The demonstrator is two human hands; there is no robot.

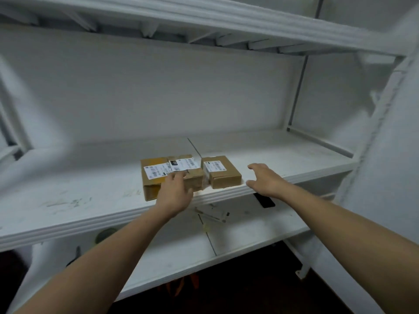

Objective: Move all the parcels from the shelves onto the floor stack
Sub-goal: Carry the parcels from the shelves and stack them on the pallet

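Shelving unit (385, 109): white, fills the view; its back wall and uprights are blurred.
Upper shelf (226, 17): runs across the top, seen from below.
Middle shelf (90, 177): a scuffed white board; both parcels sit near its front edge, at the middle.
Lower shelf (249, 227): white, partly hidden under the middle shelf.
Floor (226, 291): dark, visible below the lower shelf.
Larger parcel (152, 191): a brown cardboard box, the left one of the two, its right end blurred and just beside the other box.
Smaller parcel (224, 175): a brown cardboard box right of the larger one, flat on the shelf.
Left hand (175, 193): grips the larger parcel at its front, fingers laid over the top edge and thumb against the front face.
Right hand (265, 180): spread and relaxed, holding nothing, over the shelf's front edge just right of the smaller parcel and apart from it.
Shipping labels (156, 172): white, on top of the larger parcel; print too small to read.
Small label (214, 166): white, on top of the smaller parcel.
Black object (264, 200): flat, on the lower shelf below the right wrist.
Paper scraps (213, 215): lie on the lower shelf, near its seam.
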